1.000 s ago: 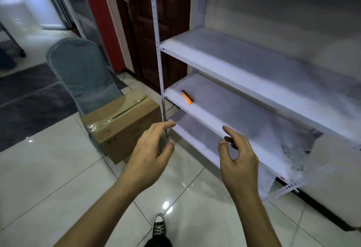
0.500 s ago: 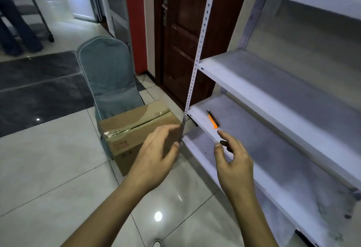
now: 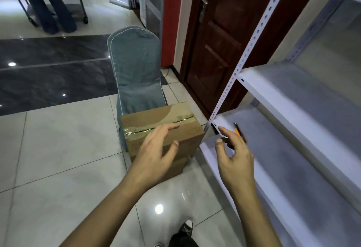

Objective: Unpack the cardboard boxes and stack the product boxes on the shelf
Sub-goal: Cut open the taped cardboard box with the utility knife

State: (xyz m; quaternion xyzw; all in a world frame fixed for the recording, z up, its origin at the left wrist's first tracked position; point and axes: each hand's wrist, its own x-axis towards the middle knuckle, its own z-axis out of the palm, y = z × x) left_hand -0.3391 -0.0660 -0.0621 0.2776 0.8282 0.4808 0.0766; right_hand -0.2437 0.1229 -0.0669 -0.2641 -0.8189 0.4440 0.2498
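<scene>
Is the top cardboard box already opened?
No, the cardboard box has its top flaps closed, with clear tape running along the seam, and neither hand holds anything.

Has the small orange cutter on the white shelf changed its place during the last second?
No. The orange cutter lies near the white shelf's front left corner as before; only the camera moved.

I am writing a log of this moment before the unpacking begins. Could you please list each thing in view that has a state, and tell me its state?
cardboard box: closed, taped along the top seam, on the floor in front of the chair.
left hand: open, above the box, holding nothing.
right hand: open, fingers relaxed, holding nothing.
orange cutter: lying on a lower shelf board, not held.
shelf: no product boxes on the boards seen.
door: closed.
</scene>
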